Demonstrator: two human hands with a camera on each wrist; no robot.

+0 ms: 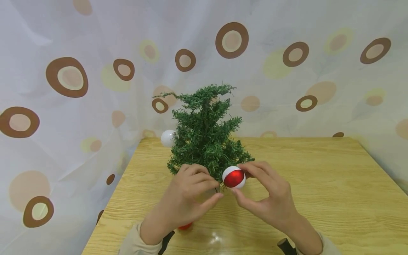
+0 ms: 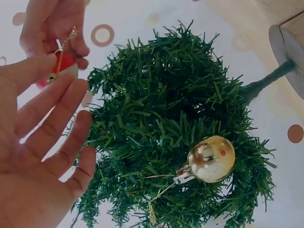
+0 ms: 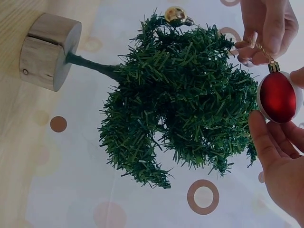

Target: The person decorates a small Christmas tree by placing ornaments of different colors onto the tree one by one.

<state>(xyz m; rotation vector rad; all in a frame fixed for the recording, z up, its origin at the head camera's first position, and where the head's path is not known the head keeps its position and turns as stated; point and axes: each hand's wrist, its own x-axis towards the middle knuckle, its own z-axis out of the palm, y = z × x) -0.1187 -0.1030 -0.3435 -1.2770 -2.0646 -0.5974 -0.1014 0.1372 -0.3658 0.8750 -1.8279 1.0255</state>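
Note:
My right hand holds a red and white Christmas ball between thumb and fingers, in front of a small artificial Christmas tree. A gold cord runs from the ball's gold cap. Close by on the cap side is my left hand, thumb and index fingertips slightly apart beside the cord. Its fingers look mostly straight in the left wrist view. A shiny gold ball with its own cord hangs on the tree. At the tree's left side shows a white ball.
The tree's round wooden base stands on the wood-grain table. Something red lies partly hidden under my left wrist. Behind the table hangs a pale curtain patterned with brown rings.

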